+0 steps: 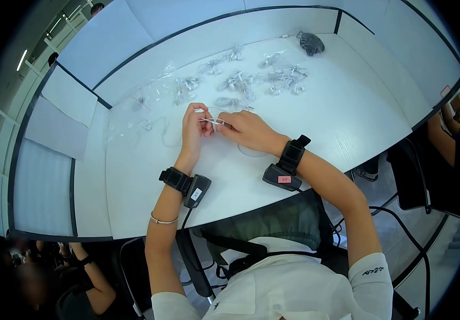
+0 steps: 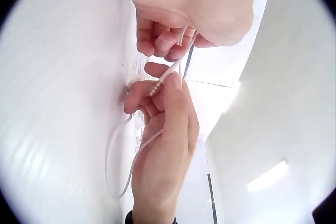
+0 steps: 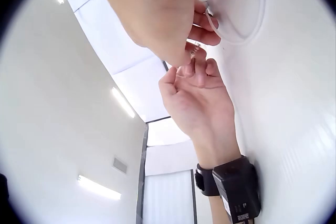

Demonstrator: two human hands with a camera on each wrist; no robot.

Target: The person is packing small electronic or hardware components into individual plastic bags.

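The left hand and right hand pinch a thin white cable with a gold-ringed plug; beyond them lie coiled white cables and crinkled clear plastic.

Your thin white cable is held over the middle of the bench, well in from its front edge. Its slim plug, white-sleeved with a ringed metal tip, slants in your right hand, tip exposed. Strands run across to your left hand; a slack loop curves toward the front edge.
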